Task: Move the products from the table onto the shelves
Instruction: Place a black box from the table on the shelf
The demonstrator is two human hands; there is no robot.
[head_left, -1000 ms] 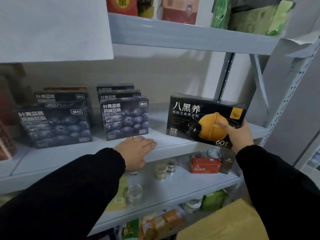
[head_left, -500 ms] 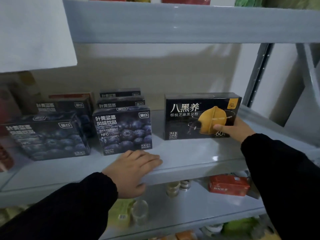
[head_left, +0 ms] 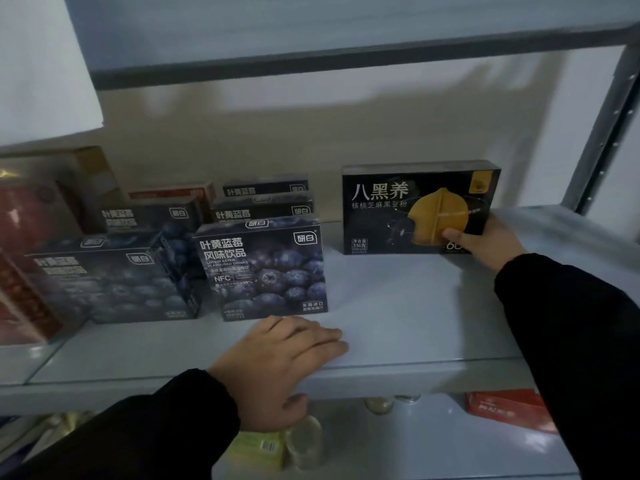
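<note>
Black box with the gold nut on its face is the product being shelved, and it sits farthest from the camera. Nearest, on the lower shelf, are a yellow-green pack, a clear jar and a red carton, none of them touched. Above these, the left hand lies flat on the front edge of the middle shelf. Its fingers are straight on top and the thumb is tucked under the lip. It holds nothing and seems to serve as a brace.

Just beyond its fingertips stands the front blueberry box, with more of the same kind to its left and behind it. Farther back and to the right, across a bare gap, the task's product stands upright on its long edge on the middle shelf, face forward and close to the back wall. The right hand grips its lower right corner, with the thumb laid across the front face. The other fingers are hidden round the end.

The step in hand looks like the set-down, nearly finished, since the base appears to rest on the shelf. The next move calls for a gentle release that does not tip the tall face, perhaps with a small nudge to square it. After that comes a return to the worktop, which is out of view, for another product.
</note>
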